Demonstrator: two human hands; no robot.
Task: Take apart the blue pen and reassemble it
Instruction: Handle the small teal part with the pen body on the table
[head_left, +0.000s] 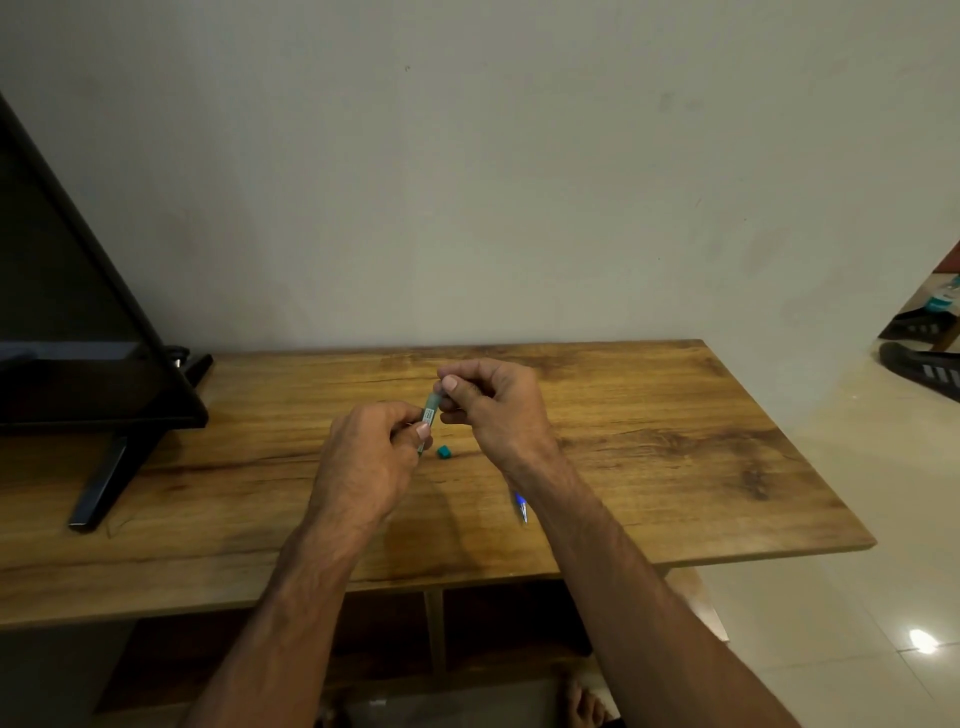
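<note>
Matt grained wood table (649, 415), translucent plastic pen barrel (430, 415)

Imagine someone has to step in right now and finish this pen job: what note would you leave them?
Left hand: holds the lower part of the pen barrel.
Right hand: pinches the barrel's upper end.
On the table: a small teal piece beside the hands, and a blue-and-clear part by the right forearm.
Done: pen seems partly apart.
Left: I cannot tell whether it is coming apart or going together; refit the loose pieces.
</note>
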